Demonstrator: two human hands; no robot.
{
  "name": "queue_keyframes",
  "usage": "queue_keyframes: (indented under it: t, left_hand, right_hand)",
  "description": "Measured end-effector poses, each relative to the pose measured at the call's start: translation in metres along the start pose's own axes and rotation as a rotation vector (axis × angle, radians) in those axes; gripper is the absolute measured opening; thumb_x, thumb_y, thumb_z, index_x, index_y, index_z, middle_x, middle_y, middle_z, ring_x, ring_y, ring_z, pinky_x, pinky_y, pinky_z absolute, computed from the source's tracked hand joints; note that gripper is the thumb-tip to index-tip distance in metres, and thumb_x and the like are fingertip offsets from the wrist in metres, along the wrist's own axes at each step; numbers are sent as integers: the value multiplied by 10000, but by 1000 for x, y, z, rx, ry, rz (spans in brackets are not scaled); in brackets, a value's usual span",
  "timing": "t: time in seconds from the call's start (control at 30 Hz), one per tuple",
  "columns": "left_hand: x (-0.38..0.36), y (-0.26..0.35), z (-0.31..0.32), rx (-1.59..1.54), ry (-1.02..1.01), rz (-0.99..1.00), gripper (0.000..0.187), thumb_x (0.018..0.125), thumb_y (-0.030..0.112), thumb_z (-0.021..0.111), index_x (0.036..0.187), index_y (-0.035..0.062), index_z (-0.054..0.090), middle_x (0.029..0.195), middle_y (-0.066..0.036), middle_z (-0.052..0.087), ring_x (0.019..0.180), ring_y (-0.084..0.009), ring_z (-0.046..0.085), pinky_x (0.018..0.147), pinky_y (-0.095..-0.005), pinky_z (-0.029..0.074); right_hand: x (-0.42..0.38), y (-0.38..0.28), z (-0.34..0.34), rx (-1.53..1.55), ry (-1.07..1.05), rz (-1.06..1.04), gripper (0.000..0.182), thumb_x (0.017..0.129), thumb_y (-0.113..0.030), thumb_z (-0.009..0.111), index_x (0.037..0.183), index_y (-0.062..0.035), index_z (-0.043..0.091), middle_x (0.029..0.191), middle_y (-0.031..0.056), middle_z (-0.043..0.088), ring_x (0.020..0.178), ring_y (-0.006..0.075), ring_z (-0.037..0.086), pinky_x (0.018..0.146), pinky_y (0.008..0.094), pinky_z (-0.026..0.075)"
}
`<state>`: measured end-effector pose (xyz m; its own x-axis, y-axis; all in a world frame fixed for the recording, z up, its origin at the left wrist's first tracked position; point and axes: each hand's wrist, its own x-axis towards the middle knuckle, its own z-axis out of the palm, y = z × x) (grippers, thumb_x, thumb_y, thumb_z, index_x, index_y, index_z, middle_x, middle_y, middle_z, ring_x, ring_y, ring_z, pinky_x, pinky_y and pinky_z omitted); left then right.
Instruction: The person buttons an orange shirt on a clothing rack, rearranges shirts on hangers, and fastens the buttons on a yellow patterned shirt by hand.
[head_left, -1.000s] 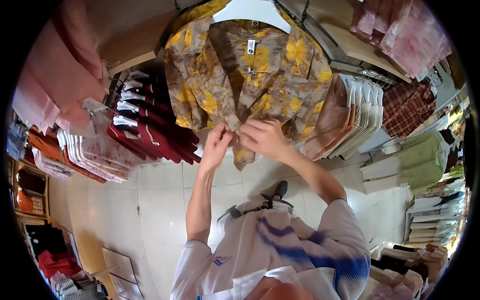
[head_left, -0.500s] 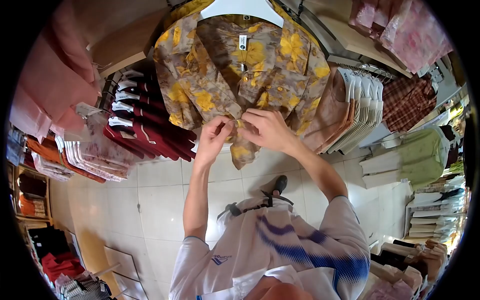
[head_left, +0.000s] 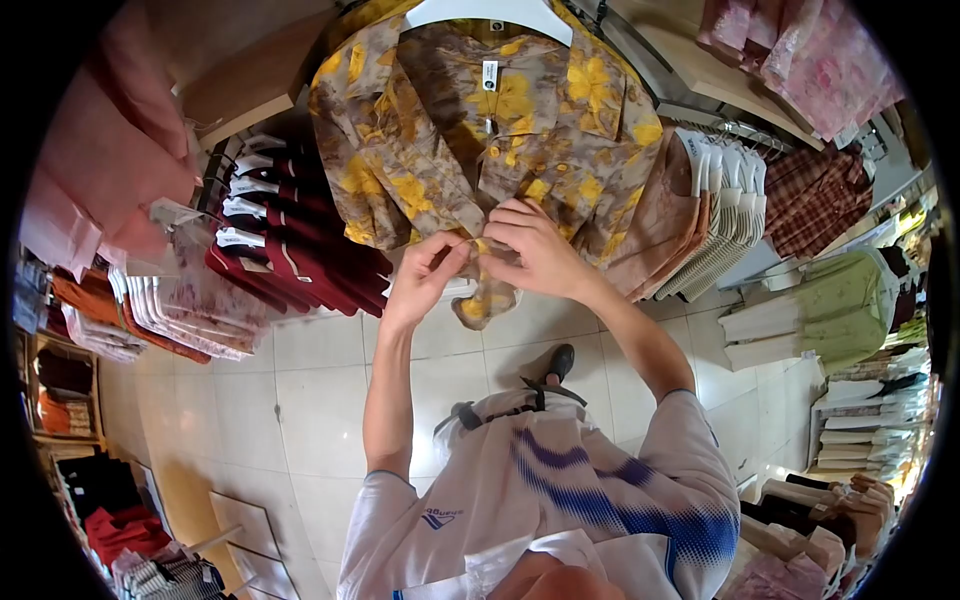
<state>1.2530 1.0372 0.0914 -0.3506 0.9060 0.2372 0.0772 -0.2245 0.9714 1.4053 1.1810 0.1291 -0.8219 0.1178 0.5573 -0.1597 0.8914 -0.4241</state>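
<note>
Below white hanger (head_left: 490, 12), left hand (head_left: 428, 275) and right hand (head_left: 530, 245) narrowly pinch floral shirt (head_left: 545, 140). Working its front, we judge; next move needs both pinches steady.

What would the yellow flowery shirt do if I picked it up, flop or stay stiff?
The yellow flowery shirt would probably flop, since its cloth wrinkles and its bottom end dangles. It looks fairly light, as the fabric seems thin. Its shoulders might keep their shape while on the white hanger.
</note>
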Motion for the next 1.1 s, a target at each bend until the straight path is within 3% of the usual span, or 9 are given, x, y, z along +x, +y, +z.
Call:
queue_keyframes:
  t: [0.27, 0.37, 0.43, 0.47, 0.53, 0.63, 0.83, 1.1]
  left_hand:
    - [-6, 5, -11, 40, 8, 67, 127, 987, 93, 578, 969, -27, 617, 825, -11, 632, 750, -68, 569, 678, -238, 459]
    - [-5, 21, -9, 189, -5, 101, 112, 972, 81, 588, 969, -27, 613, 819, -40, 629, 738, -89, 595, 662, -249, 465]
    - [-1, 25, -6, 399, -17, 197, 83, 914, 48, 620, 951, -26, 609, 819, -94, 627, 726, -199, 642, 655, -302, 488]
    - [0, 23, -4, 394, -24, 192, 83, 914, 48, 620, 951, -26, 609, 819, -94, 627, 726, -199, 642, 655, -302, 488]
    - [4, 19, -1, 734, 70, 413, 113, 834, 13, 636, 939, -14, 602, 869, -133, 614, 746, -330, 630, 656, -386, 497]
    - [8, 17, 4, 896, 38, 435, 161, 790, 12, 641, 944, -2, 595, 922, -146, 598, 769, -395, 587, 661, -451, 483]
    - [20, 13, 25, 863, 27, 456, 180, 763, 23, 653, 924, -1, 577, 921, -152, 576, 777, -383, 580, 658, -461, 471]
    - [29, 19, 61, 975, 148, 280, 118, 769, 19, 639, 866, -14, 580, 810, -168, 570, 729, -394, 597, 614, -459, 476]
  right_hand:
    - [4, -11, 5, -20, -21, 5, 240, 777, -195, 717, 866, 2, 613, 849, 109, 582, 882, 290, 529, 835, 381, 398]
    - [3, -14, 8, -38, -4, 22, 236, 773, -194, 719, 861, 0, 616, 841, 107, 591, 879, 289, 541, 844, 380, 399]
    - [2, -16, 9, -59, -2, 38, 231, 772, -193, 719, 857, -3, 619, 839, 104, 597, 878, 288, 548, 849, 379, 400]
    - [2, -18, 9, -102, 11, 25, 213, 772, -184, 714, 848, -9, 622, 832, 100, 603, 878, 283, 555, 850, 381, 403]
    - [2, -17, 9, -147, 25, 17, 195, 771, -176, 709, 838, -14, 624, 825, 96, 608, 878, 278, 561, 851, 383, 405]
    - [1, -12, 6, -179, 0, 27, 164, 784, -199, 679, 791, -42, 633, 774, 77, 607, 856, 266, 564, 860, 396, 414]
    - [-2, 17, -17, -75, -64, -57, 140, 778, -157, 673, 780, -29, 616, 790, 93, 604, 842, 270, 567, 838, 387, 424]
    - [-12, 35, -27, -53, 98, -96, 167, 813, -183, 665, 826, -48, 568, 733, 120, 633, 769, 307, 635, 930, 398, 450]
